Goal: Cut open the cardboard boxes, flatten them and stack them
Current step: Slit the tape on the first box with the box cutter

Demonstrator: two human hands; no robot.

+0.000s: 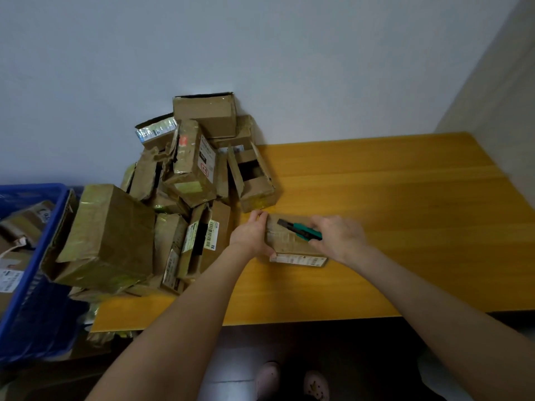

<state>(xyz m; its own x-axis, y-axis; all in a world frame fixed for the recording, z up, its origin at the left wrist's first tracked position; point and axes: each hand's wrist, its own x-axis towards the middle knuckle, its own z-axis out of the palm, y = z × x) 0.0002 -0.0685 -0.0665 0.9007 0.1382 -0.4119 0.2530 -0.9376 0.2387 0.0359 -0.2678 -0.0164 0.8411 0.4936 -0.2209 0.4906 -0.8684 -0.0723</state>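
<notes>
The small taped cardboard box [289, 247] lies flat on the wooden counter [405, 227], just right of the pile of boxes [185, 183]. The left grip [252, 234] clasps the box's left end, fingers curled over its far edge. The right grip [338, 237] holds a green utility knife [301, 230] above the box top. A blue crate [37, 270] stands at the left; a pale wall [260, 53] backs the counter.

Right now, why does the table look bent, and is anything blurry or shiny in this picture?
Head view: the wide lens bows the table edges and leans the wall corner; the right hand holding the knife is slightly smeared by motion; tape on the pile of boxes throws greenish glare; the floor below the table sits in deep shadow.
</notes>
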